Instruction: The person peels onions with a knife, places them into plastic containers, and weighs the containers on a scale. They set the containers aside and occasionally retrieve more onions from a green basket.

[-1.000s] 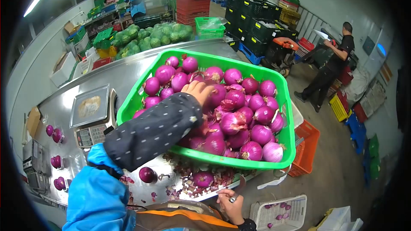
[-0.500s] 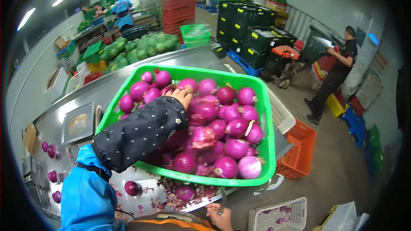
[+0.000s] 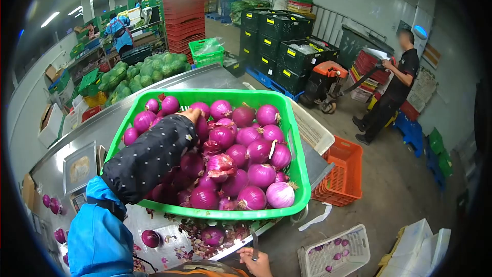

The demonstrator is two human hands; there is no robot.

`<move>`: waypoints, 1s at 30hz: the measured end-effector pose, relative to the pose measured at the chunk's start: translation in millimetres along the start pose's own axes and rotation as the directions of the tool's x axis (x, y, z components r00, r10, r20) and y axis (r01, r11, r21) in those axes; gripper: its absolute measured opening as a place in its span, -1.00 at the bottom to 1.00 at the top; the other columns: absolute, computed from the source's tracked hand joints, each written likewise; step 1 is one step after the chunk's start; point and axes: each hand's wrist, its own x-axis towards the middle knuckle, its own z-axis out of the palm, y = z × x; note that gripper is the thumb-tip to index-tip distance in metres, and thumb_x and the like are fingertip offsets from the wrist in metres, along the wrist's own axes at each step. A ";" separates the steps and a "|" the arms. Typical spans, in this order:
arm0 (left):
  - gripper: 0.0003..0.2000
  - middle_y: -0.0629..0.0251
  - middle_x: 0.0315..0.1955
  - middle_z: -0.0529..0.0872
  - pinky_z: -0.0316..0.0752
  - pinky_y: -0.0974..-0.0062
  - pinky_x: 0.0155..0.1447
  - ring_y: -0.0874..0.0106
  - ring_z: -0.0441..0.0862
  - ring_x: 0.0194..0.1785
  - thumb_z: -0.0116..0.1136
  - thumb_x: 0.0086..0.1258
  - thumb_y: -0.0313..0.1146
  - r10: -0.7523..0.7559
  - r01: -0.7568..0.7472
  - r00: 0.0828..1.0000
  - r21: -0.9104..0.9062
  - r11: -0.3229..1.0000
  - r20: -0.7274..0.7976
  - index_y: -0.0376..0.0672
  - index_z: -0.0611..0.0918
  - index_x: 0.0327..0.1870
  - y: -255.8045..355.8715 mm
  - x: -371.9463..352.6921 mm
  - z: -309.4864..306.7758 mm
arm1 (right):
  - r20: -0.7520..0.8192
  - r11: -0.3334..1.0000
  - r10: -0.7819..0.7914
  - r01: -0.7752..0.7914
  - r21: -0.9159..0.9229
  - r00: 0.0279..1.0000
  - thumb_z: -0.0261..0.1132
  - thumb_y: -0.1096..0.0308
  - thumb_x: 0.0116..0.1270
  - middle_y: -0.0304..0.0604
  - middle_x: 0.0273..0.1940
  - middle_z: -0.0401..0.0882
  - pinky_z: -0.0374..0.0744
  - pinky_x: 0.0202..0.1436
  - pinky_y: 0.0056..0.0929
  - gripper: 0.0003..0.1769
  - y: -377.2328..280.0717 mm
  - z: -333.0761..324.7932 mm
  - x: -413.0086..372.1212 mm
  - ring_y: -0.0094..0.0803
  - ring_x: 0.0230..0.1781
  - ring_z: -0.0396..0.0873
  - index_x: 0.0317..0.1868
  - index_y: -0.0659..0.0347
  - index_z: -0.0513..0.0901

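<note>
A bright green crate (image 3: 300, 174) heaped with red onions (image 3: 236, 155) stands on a metal table (image 3: 123, 123). My left hand (image 3: 192, 115) reaches into the far part of the heap, touching the onions. Its fingers dip among them and are mostly hidden, so its grip does not show. A dark polka-dot sleeve cover (image 3: 154, 156) lies across the crate. Low in view, my right hand (image 3: 258, 263) is closed round a knife (image 3: 254, 246), its blade pointing up beside the table edge. One onion near the middle has torn, peeling skin.
Loose onions and skin scraps (image 3: 192, 238) lie on the table, near a scale (image 3: 79, 166). An orange crate (image 3: 342, 172) and a white basket (image 3: 335, 256) with a few onions stand on the floor. A person (image 3: 397, 84) stands right, by a pallet jack (image 3: 328, 79).
The view has shifted, and the crate appears further left. My left hand has sunk deeper among the onions, its fingers less visible. The right hand still holds the knife.
</note>
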 end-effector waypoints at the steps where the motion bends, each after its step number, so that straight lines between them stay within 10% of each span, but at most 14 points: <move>1: -0.15 -0.01 0.06 0.55 0.44 0.26 0.22 0.07 0.53 0.14 0.52 -0.26 -0.04 -0.037 0.021 0.987 -0.107 0.994 -0.156 -0.19 0.43 0.15 -1.8 -16.8 -7.0 | 0.004 0.999 0.000 0.000 -0.036 1.000 0.16 0.50 0.32 -0.27 -0.48 0.57 0.48 -0.37 -0.59 -0.86 2.2 3.7 -4.8 -0.59 -0.48 0.51 -0.20 0.36 0.62; 4: -0.21 0.01 -0.14 0.64 0.51 0.34 0.15 0.24 0.61 0.06 0.55 -0.26 -0.21 -0.052 -0.237 0.856 -0.480 0.844 -0.514 -0.24 0.45 0.10 -18.2 -62.6 -11.5 | -0.001 0.999 -0.027 0.027 -0.039 1.000 0.19 0.48 0.32 -0.26 -0.49 0.57 0.48 -0.37 -0.59 -0.87 0.9 20.5 -16.7 -0.60 -0.48 0.51 -0.20 0.34 0.62; 7: -0.22 0.10 -0.02 0.57 0.43 0.39 0.21 0.38 0.53 0.10 0.53 -0.18 -0.24 0.057 -0.485 0.845 -0.717 0.501 -0.532 -0.24 0.40 0.15 -13.4 -154.3 -22.3 | -0.003 0.984 -0.169 0.168 -0.060 0.986 0.22 0.46 0.32 -0.21 -0.43 0.61 0.44 -0.40 -0.66 -0.84 3.9 34.3 -21.0 -0.64 -0.50 0.49 -0.15 0.36 0.61; 10: -0.22 0.20 0.06 0.51 0.36 0.38 0.27 0.39 0.49 0.13 0.54 -0.12 -0.31 0.214 -0.284 0.942 -0.954 0.097 -0.259 -0.23 0.37 0.19 -7.4 -248.6 2.0 | 0.042 0.903 -0.406 0.408 -0.135 0.913 0.37 0.37 0.23 -0.32 -0.41 0.63 0.37 -0.38 -0.69 -0.56 -31.8 55.1 -30.0 -0.75 -0.51 0.36 0.08 0.39 0.54; 12: -0.18 0.21 0.05 0.52 0.36 0.36 0.27 0.39 0.49 0.12 0.53 -0.09 -0.34 0.321 -0.310 0.918 -0.926 0.213 -0.233 -0.23 0.32 0.26 -4.1 -285.0 55.1 | 0.149 0.947 -0.267 0.288 -0.144 0.952 0.41 0.37 0.19 -0.46 -0.60 0.45 0.30 -0.42 -0.68 -0.42 -46.0 66.3 -38.5 -0.76 -0.57 0.25 0.20 0.35 0.47; 16: -0.20 0.22 0.02 0.54 0.38 0.41 0.25 0.42 0.50 0.11 0.51 -0.01 -0.39 0.395 0.108 0.917 -0.986 -0.127 0.049 -0.25 0.29 0.29 11.2 -330.4 171.9 | 0.192 0.941 -0.318 0.334 -0.057 0.929 0.45 0.42 0.14 -0.53 -0.66 0.28 0.19 -0.45 -0.75 -0.29 -56.6 108.8 -55.5 -0.79 -0.60 0.18 0.30 0.30 0.38; 26: -0.21 0.19 -0.04 0.58 0.43 0.45 0.19 0.45 0.54 0.05 0.60 -0.11 -0.37 0.453 0.127 0.890 -0.984 -0.124 0.057 -0.31 0.33 0.15 -11.1 -382.3 221.5 | 0.098 0.998 0.058 -0.056 -0.029 0.993 0.40 0.51 0.18 -0.52 -0.66 0.31 0.10 -0.61 -0.70 -0.58 -36.2 149.4 -91.2 -0.80 -0.70 0.17 0.08 0.25 0.57; 30: -0.19 0.17 -0.12 0.56 0.48 0.44 0.11 0.44 0.55 -0.01 0.64 -0.19 -0.31 0.432 0.046 0.901 -0.999 0.002 0.043 -0.35 0.34 0.07 -11.1 -386.5 254.0 | 0.076 0.879 -0.398 0.404 -0.253 0.914 0.40 0.49 0.16 -0.35 -0.33 0.60 0.37 -0.42 -0.66 -0.87 -7.2 154.2 -77.0 -0.70 -0.48 0.40 -0.28 0.26 0.62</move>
